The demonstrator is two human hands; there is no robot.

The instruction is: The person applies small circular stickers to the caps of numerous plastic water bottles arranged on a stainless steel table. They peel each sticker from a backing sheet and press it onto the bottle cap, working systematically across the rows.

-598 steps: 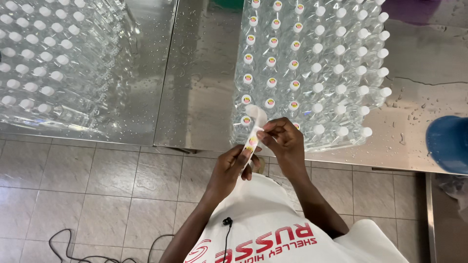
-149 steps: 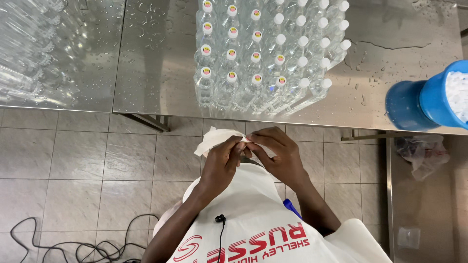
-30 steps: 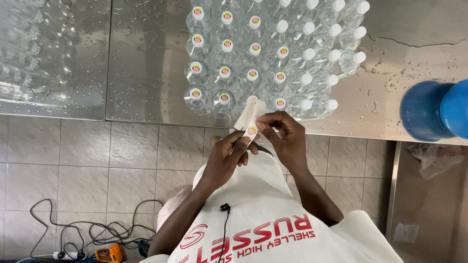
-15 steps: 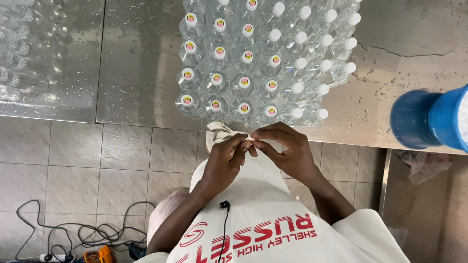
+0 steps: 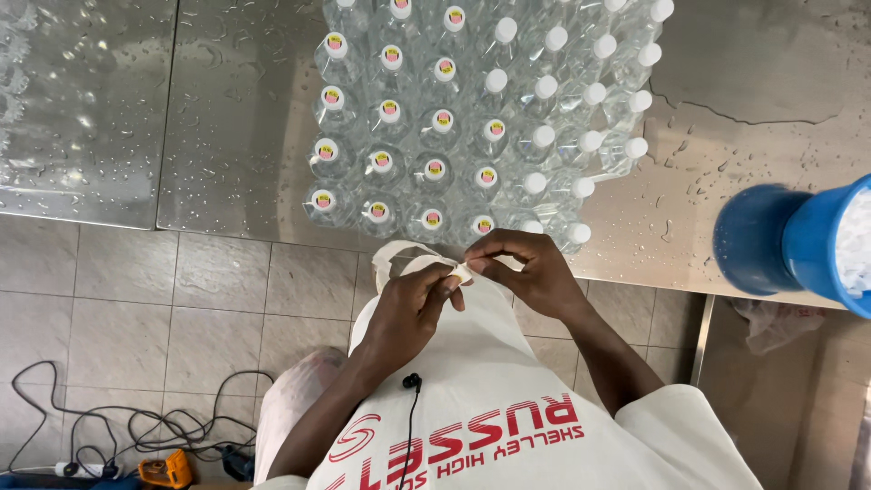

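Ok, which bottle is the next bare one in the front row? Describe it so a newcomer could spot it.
On the steel table stands a block of clear bottles, the left columns with round stickers on their caps. Follow the row nearest the person rightward past its four stickered caps. The bottle comes next, just above the right hand; its cap is plain white.

Wet steel table above grey tiled floor; perhaps cables lower left.
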